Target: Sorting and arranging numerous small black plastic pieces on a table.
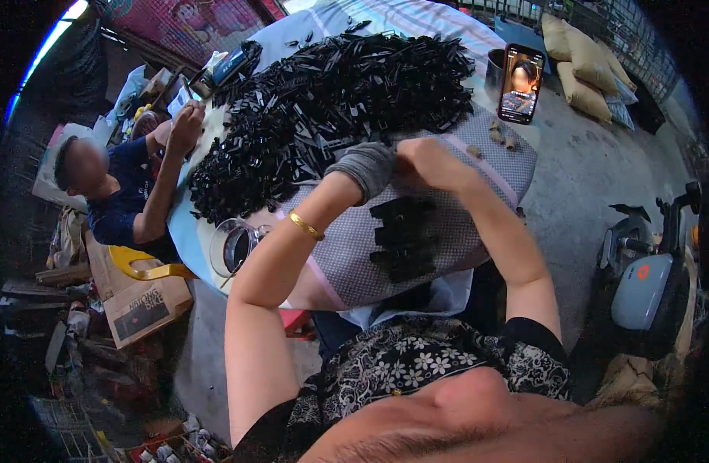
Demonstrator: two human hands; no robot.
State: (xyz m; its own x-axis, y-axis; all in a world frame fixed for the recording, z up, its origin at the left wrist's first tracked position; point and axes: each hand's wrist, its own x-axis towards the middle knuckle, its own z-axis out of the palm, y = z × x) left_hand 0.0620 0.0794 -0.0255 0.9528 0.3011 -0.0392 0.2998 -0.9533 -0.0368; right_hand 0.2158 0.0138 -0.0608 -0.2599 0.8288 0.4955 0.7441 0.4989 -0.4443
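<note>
Mostly, the worktop [478,166] lies under a checked cloth [347,255], and its far half is buried beneath a big heap [331,100] of small black parts. Near the front edge sits a neat stack [405,235] of the same black parts, laid in short rows. At the left edge a co-worker [123,193] sits, one hand raised to the heap's left side. A phone [521,82] stands propped near the right edge, screen lit. A clear jar [232,247] rests at the front left corner. The left hand [366,166], in a grey glove, meets the bare right hand [428,163] just behind the stack, at the heap's near edge. Both grips are curled together; whatever is pinched there cannot be made out.
</note>
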